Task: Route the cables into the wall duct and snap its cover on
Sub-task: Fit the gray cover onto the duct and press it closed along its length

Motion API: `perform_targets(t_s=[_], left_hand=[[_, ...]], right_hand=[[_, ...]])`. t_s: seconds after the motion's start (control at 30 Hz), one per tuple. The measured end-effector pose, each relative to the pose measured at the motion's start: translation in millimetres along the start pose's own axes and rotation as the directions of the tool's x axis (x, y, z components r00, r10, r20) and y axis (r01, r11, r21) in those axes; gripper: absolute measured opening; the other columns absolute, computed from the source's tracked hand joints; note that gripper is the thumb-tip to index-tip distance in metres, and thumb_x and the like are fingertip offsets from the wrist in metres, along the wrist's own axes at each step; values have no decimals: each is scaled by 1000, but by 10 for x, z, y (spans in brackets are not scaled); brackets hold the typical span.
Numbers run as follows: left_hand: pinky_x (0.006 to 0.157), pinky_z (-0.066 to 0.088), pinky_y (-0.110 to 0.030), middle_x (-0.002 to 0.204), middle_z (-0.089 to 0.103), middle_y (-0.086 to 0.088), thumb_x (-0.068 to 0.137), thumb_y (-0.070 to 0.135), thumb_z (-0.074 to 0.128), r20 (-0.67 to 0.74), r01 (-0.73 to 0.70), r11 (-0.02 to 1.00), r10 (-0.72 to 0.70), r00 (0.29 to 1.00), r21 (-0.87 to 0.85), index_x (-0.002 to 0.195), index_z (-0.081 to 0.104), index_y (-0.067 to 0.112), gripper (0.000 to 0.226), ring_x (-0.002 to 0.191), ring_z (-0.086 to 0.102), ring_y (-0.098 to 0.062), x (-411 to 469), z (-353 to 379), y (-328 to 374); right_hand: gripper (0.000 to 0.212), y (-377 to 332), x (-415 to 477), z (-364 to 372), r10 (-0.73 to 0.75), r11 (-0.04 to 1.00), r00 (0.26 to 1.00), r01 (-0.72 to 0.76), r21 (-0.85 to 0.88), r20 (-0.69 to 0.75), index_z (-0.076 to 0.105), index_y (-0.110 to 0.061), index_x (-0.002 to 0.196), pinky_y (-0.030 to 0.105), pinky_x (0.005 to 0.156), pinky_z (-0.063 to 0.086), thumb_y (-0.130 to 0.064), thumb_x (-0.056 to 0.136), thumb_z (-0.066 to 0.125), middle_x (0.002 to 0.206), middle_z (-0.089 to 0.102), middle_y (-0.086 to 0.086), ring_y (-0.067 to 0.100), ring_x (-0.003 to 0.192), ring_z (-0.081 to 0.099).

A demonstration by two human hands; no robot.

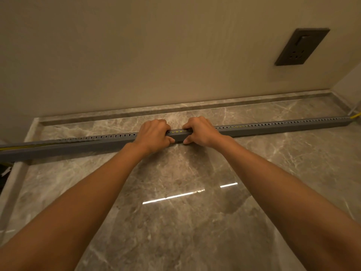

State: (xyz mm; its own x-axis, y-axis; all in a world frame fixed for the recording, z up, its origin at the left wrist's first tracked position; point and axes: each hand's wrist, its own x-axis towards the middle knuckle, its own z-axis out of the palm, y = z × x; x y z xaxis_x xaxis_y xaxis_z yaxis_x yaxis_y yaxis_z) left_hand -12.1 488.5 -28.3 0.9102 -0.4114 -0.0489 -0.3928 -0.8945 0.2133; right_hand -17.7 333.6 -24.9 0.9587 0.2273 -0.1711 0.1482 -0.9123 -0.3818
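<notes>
Gripping what, exactly?

Both hands are on the grey duct (pixel 273 129). The left hand (pixel 154 133) and the right hand (pixel 201 132) sit close together at its middle. Their fingers (pixel 164 125) are curled over the far edge and the thumbs are tucked under the near face, so both are clenched on it.

Where does the duct lie?

Flat on the marble desk (pixel 185 222), dead ahead at 12 o'clock. Its long axis runs from 9 o'clock to 3 o'clock, parallel to the wall.

Are the cables in?

A yellow cable (pixel 355 116) trails out at the 3 o'clock end, and yellow shows through the slots between the hands.

Which way next?

Probably toward 9 o'clock. The cover looks unseated there, with yellow showing along the top, though that end is too dim to be sure. The left hand is nearer, so it would lead the pressing along the axis.
</notes>
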Motion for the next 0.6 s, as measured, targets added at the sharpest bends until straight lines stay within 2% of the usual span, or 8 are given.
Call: perform_targets(t_s=[0.23, 0.37, 0.47, 0.6], left_hand=[[79, 44, -36, 107, 65, -12, 82, 32, 67, 12, 39, 983, -38, 999, -180, 110, 66, 11, 35, 98, 58, -28, -51, -32, -53], [79, 49, -39, 102, 70, -12, 80, 30, 69, 82, 121, 962, -103, 991, -245, 103, 70, 9, 31, 91, 61, -25, -98, -149, -208], [78, 48, -36, 103, 69, -10, 80, 31, 69, 132, 214, 954, -189, 973, -211, 103, 70, 9, 31, 88, 59, -22, -215, -269, -437], [72, 40, -31, 106, 67, -12, 82, 28, 67, 208, 278, 953, -250, 945, -117, 107, 66, 10, 31, 91, 58, -23, -330, -335, -639]], right_hand=[[27, -84, 29, -88, 10, 1000, 997, -8, -20, 77, 69, -8, 98, 28, 68, 30, -19, 74, 72, 96, 67, 17, 30, 92, 58], [28, -189, 92, -57, -48, 998, 990, 41, 54, 133, 69, -7, 96, 28, 60, 31, -24, 74, 73, 82, 62, 11, 22, 79, 52], [30, -334, 165, 15, -94, 989, 981, 73, 125, 170, 69, -5, 99, 28, 63, 35, -25, 77, 71, 81, 59, 7, 20, 78, 52], [30, -546, 244, 125, -131, 982, 974, 101, 161, 186, 68, -3, 99, 30, 63, 38, -25, 79, 69, 84, 63, 13, 23, 77, 54]])
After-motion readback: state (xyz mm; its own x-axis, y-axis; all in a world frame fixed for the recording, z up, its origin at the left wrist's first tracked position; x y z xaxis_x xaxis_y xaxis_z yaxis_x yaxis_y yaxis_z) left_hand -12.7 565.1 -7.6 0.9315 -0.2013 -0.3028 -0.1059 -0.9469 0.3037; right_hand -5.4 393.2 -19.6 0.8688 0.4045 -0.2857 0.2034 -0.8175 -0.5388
